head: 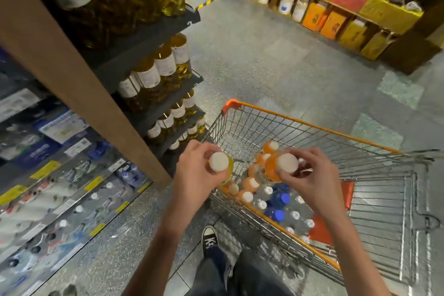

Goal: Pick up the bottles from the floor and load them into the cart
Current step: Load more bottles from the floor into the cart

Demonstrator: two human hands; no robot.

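Note:
My left hand (pixel 195 175) grips a yellow bottle (pixel 219 163) with a white cap, held upright over the near left rim of the cart (pixel 310 125). My right hand (pixel 310 180) holds an orange bottle (pixel 284 164) with a white cap above the cart's basket. Inside the wire cart with orange trim stand several orange bottles (pixel 249 185) and several clear water bottles with blue and white caps (pixel 278 202), packed at the near end. The far part of the basket holds nothing.
A shelf unit (pixel 153 72) of yellow oil bottles stands just left of the cart. Lower shelves of water bottles (pixel 79 202) run along the left. Boxes and white jars fill a shelf (pixel 336 7) at the far right. My shoe (pixel 209 239) and legs are below.

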